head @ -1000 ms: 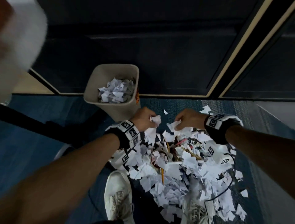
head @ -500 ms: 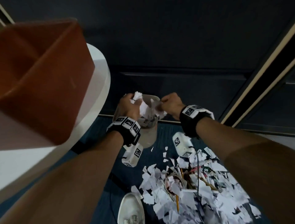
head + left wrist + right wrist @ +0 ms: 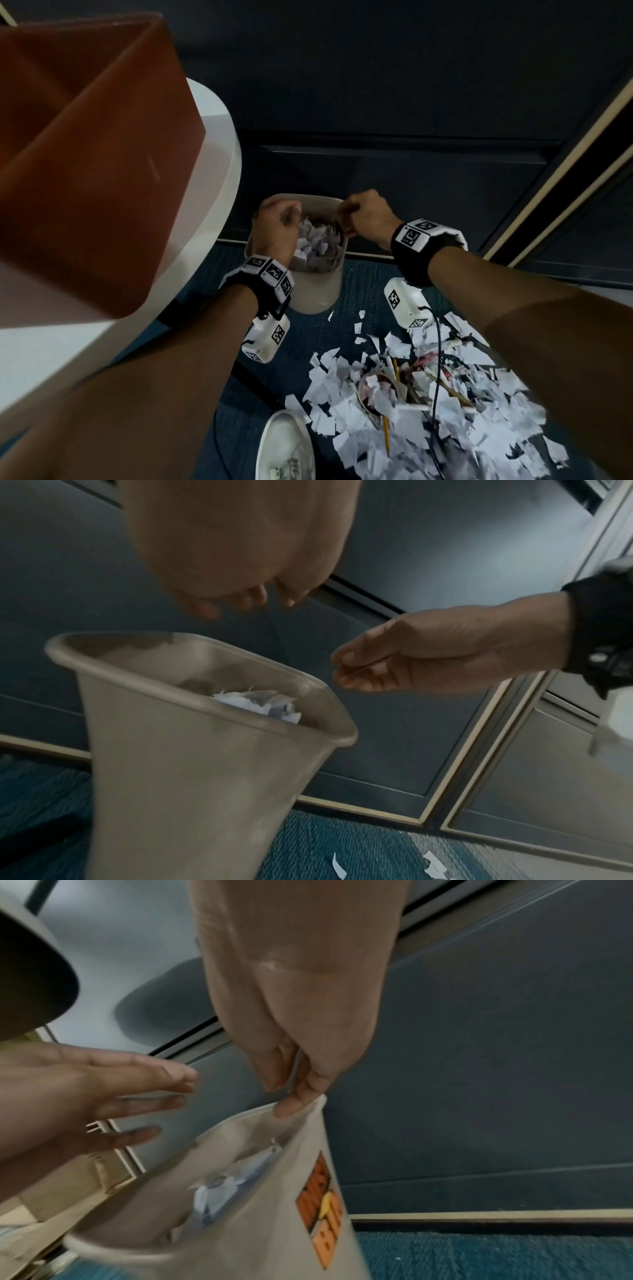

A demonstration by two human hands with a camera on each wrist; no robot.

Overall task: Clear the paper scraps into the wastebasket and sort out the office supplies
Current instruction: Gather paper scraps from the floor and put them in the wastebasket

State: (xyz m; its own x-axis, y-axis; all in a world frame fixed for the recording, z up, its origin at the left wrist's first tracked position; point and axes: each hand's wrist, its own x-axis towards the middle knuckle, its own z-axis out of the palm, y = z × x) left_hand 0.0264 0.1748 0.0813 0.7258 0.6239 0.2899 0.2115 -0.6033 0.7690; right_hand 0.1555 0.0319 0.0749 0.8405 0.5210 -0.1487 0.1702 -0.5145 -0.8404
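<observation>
Both hands hover over the beige plastic wastebasket [image 3: 317, 287], which stands on the blue carpet [image 3: 363, 284] by the dark wall panel.

Left hand [image 3: 275, 228]: fingers spread & relaxed above the bin mouth in the right wrist view, nothing in them. Right hand [image 3: 364, 214]: fingers loosely bent, tips close together, one fingertip touching or just at the bin's rim in its own wrist view; no scrap seen in it, so it reads as empty w/ fingers slack.

The white torn paper scraps [image 3: 428, 394] lie in two places: a batch already inside the bin [image 3: 317, 245], directly under both hands, and a big heap on the carpet, well apart from the hands, nearer the person & to the right, beside a white sneaker [image 3: 286, 445].

Handling, as a judgement: scraps are v. light, limp, not fragile; they flutter & slip out of a loose hold, so best to scoop from the heap's edges w/ both hands cupped together and squeeze into a wad.

Mixed into the heap: a yellow pencil [image 3: 387, 437] & other stick-like supplies, blurred. Those are stiff; pinch mid-shaft, keep out of the scoop.

Upper left: a reddish-brown box [image 3: 85, 154] on a white round table [image 3: 219, 171].
</observation>
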